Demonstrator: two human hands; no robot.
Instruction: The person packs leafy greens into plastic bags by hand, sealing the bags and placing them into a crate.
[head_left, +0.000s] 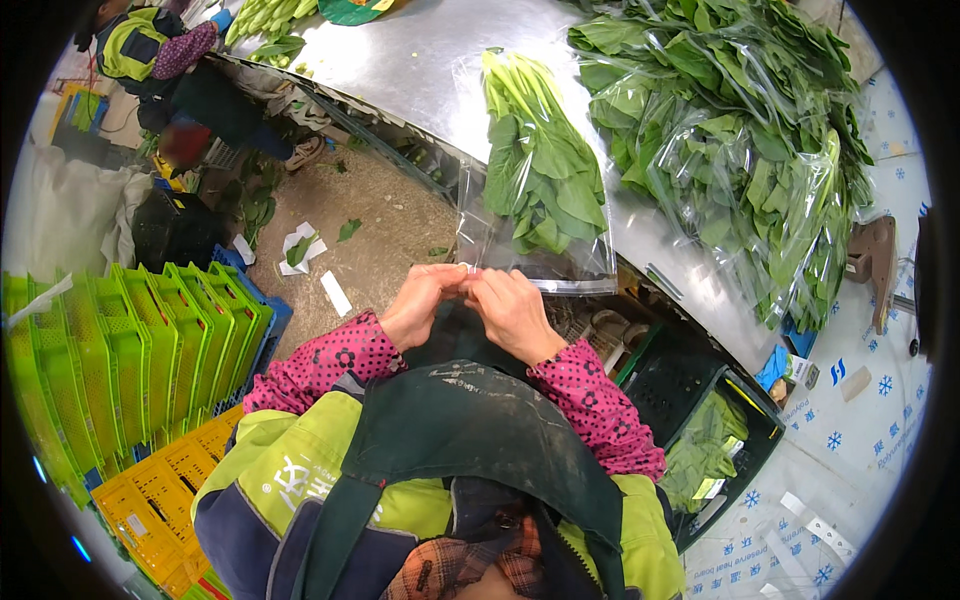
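Note:
A clear plastic bag (480, 225) of leafy green vegetables (544, 165) lies on the metal table, stems pointing away from me and its mouth towards me. The bag's flap, with a pale strip along it, hangs over the table's near edge. My left hand (420, 306) pinches the left corner of that flap between thumb and fingers. Close beside it, my right hand (516, 309) grips the same edge, fingers curled. A small white bit shows at the fingertips where the hands meet; what it is I cannot tell.
Bagged greens (750, 150) are heaped on the metal table (405, 82) at right. Below it stands a dark crate (675, 540) holding labelled bagged greens. Green crates (150, 345) and yellow crates (161, 495) stand at left. A co-worker (161, 56) is at the far left.

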